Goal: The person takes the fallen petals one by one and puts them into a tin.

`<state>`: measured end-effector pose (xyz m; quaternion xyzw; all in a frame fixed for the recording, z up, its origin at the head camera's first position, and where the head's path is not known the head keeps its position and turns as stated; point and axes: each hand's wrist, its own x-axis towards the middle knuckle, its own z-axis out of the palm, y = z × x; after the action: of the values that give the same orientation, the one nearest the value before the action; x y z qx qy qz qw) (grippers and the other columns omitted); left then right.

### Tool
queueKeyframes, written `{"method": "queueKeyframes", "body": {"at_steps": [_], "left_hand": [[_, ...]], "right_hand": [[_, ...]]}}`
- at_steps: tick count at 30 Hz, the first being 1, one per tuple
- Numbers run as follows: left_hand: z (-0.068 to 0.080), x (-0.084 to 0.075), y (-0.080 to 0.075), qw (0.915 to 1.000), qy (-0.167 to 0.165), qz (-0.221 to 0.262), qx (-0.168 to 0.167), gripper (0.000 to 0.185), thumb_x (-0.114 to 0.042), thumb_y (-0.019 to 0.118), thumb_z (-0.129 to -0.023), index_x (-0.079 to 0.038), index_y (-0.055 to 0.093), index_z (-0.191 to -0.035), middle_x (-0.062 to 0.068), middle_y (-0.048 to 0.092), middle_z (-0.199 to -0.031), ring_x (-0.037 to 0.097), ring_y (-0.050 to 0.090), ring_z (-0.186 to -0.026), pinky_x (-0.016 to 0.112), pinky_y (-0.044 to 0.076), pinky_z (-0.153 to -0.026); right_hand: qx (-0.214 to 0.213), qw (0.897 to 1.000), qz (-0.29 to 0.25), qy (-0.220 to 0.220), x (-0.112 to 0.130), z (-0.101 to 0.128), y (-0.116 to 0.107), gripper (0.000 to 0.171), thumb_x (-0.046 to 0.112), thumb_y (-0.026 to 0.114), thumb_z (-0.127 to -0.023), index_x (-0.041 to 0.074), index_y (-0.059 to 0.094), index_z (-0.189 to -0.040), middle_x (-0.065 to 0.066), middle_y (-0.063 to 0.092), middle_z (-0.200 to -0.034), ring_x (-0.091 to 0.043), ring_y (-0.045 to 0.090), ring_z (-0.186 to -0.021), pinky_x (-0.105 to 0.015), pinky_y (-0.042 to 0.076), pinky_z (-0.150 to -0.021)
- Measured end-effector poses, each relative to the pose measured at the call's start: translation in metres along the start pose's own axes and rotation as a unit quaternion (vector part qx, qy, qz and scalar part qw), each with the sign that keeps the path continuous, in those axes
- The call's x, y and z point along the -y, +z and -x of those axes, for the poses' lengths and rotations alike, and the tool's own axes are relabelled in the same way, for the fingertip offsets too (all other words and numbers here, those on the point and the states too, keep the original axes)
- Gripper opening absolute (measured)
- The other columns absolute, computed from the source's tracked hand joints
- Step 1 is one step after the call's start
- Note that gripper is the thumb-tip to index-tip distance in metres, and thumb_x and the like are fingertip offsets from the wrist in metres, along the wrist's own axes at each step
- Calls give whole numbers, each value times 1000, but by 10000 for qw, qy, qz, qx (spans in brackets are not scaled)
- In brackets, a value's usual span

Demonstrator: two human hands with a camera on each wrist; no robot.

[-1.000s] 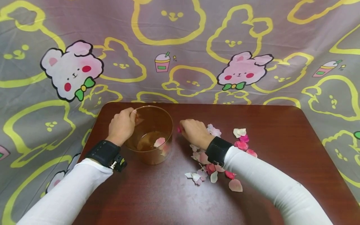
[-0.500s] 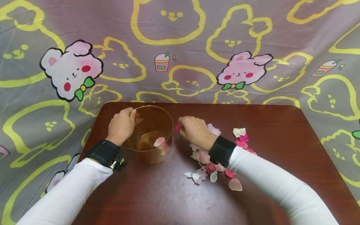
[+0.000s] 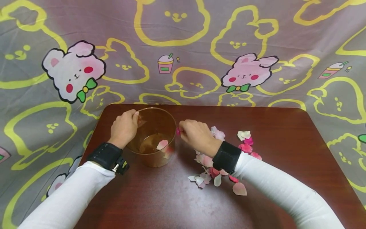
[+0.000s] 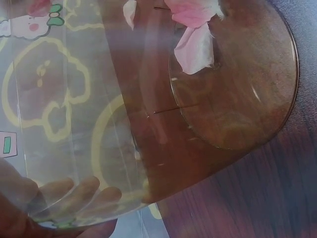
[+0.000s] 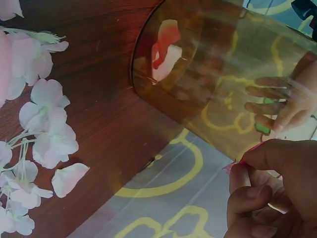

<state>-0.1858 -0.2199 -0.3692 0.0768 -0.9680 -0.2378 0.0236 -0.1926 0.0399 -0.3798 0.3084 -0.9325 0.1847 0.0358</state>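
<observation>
A clear amber plastic cup (image 3: 155,136) stands on the dark wooden table (image 3: 286,133), with pink petals (image 3: 162,145) lying at its bottom (image 4: 195,47). My left hand (image 3: 125,127) grips the cup's left rim, its fingers (image 4: 74,196) showing through the wall. Just right of the rim, my right hand (image 3: 192,133) pinches a small pink petal (image 3: 178,130) between curled fingers (image 5: 257,186). Through the cup wall (image 5: 223,74) the left hand's fingers show in the right wrist view.
A scatter of pink, white and red petals (image 3: 220,165) lies on the table right of the cup, with white blossoms (image 5: 42,119) seen in the right wrist view. A patterned cloth (image 3: 183,47) covers the background behind and beside the table.
My right hand has lifted slightly and moved left toward the cup's rim with the pink petal in its pinch. The left hand and cup have stayed still.
</observation>
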Motion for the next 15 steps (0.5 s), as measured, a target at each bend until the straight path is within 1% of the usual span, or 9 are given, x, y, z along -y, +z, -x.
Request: {"method": "queueKeyframes", "body": {"at_steps": [5, 12, 15], "left_hand": [[0, 0, 0, 10000, 48, 33, -11, 37, -32, 35, -110, -10, 58, -92, 15, 63, -85, 42, 65, -86, 52, 45, -68], [0, 1, 0, 9999, 56, -2, -153, 36, -31, 37, -110, -10, 59, -90, 17, 66, -89, 47, 67, -91, 57, 46, -70], [-1, 1, 0, 9999, 40, 4, -102, 37, -32, 36, -110, -10, 59, -91, 17, 65, -88, 46, 66, -91, 56, 46, -70]], "right_hand": [[-160, 9998, -79, -44, 2, 0, -6, 8, 11, 66, -92, 15, 69, -86, 1, 62, -76, -13, 56, -68, -28, 44, -54], [-279, 9993, -234, -69, 5, -1, -14, 5, 13, 67, -93, 13, 69, -89, 0, 61, -76, -14, 55, -68, -26, 42, -54], [-341, 9990, -276, -96, 6, -1, -16, 4, 15, 68, -93, 12, 70, -91, 0, 61, -77, -14, 56, -69, -25, 42, -55]]}}
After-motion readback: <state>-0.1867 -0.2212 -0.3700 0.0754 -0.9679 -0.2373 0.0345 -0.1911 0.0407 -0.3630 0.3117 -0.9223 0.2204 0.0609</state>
